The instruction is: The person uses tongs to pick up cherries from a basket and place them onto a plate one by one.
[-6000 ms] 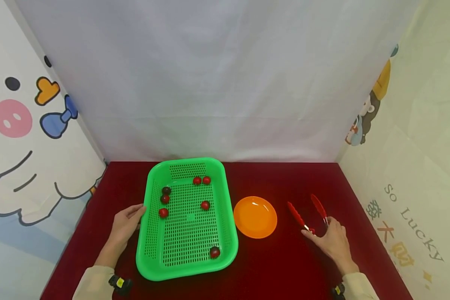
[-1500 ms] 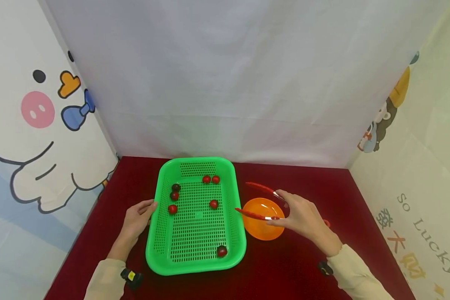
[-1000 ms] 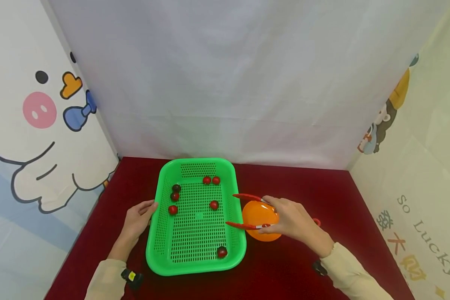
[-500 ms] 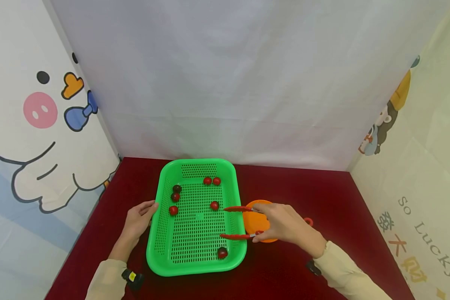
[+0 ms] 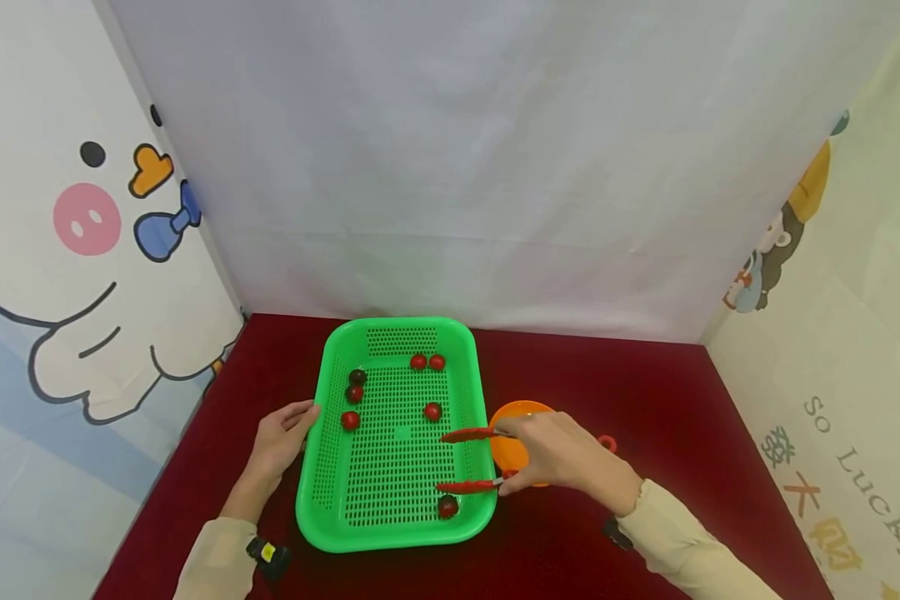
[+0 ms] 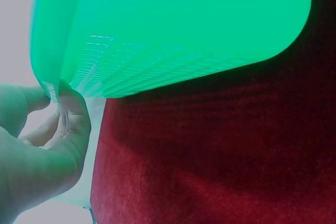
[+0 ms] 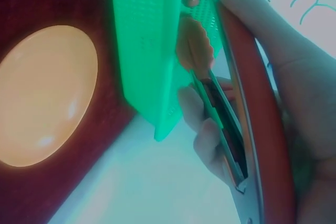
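In the head view my left hand [image 5: 277, 437] pinches the left rim of a green perforated basket [image 5: 309, 475]; the left wrist view shows thumb and fingers on the basket's rim [image 6: 51, 90]. My right hand [image 5: 562, 454] grips red-tipped tongs [image 5: 468, 435], their two arms spread apart over the basket's right side. Nothing is between the tips. The nearer tip lies just above a dark red cherry tomato [image 5: 447, 507] in the front right corner, contact unclear. Another cherry tomato [image 5: 432, 412] sits beyond the farther tip. In the right wrist view the tongs [image 7: 265, 129] lie along my palm.
Several more cherry tomatoes, such as a red one [image 5: 351, 421], lie at the basket's left and back. An orange plate [image 5: 508, 454] stands right of the basket, partly under my right hand. Dark red cloth [image 5: 607, 375] covers the table; a pale curtain [image 5: 450, 167] hangs behind.
My right hand picked up the tongs from the table's right side, carried them left over the plate, then farther left and nearer over the basket. The left hand keeps hold of the rim.
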`<state>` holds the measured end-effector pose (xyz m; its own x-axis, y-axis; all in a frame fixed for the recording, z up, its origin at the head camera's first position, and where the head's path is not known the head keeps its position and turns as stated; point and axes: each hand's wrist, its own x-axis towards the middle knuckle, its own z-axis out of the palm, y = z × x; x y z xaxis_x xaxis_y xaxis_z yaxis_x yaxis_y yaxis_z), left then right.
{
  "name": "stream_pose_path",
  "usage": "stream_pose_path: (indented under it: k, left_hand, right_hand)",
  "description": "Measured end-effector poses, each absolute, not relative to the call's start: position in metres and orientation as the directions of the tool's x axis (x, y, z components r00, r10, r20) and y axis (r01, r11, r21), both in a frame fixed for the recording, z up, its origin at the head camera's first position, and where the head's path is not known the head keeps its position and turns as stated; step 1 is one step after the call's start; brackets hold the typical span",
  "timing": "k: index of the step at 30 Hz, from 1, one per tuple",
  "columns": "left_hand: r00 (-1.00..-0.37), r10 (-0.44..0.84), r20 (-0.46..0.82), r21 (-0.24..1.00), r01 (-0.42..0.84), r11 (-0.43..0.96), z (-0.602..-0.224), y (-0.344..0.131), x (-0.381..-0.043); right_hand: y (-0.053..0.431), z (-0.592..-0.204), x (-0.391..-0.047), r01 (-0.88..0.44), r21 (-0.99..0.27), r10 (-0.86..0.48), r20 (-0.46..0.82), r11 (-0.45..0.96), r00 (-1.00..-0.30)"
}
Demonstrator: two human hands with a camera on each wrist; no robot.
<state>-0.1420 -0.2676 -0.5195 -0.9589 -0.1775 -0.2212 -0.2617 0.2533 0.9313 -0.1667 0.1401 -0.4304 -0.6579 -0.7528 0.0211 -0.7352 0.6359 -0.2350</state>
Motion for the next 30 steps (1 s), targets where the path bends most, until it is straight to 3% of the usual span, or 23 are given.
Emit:
stream_pose_path:
  k: [17, 30]
  left_hand:
    - [-0.961, -0.183, -0.208, 0.939, -0.249, 0.237, -0.520, -0.268, -0.142]
    - [-0.962, -0.181, -0.202, 0.943, -0.241, 0.228, -0.520, -0.267, -0.142]
  right_hand:
    - [0.111, -0.424, -0.162, -0.795, -0.181, -0.815, -0.086, 0.579, -0.573]
    - [0.089, -0.419, -0.156, -0.763, -0.110, -0.767, -0.190, 0.637, -0.613]
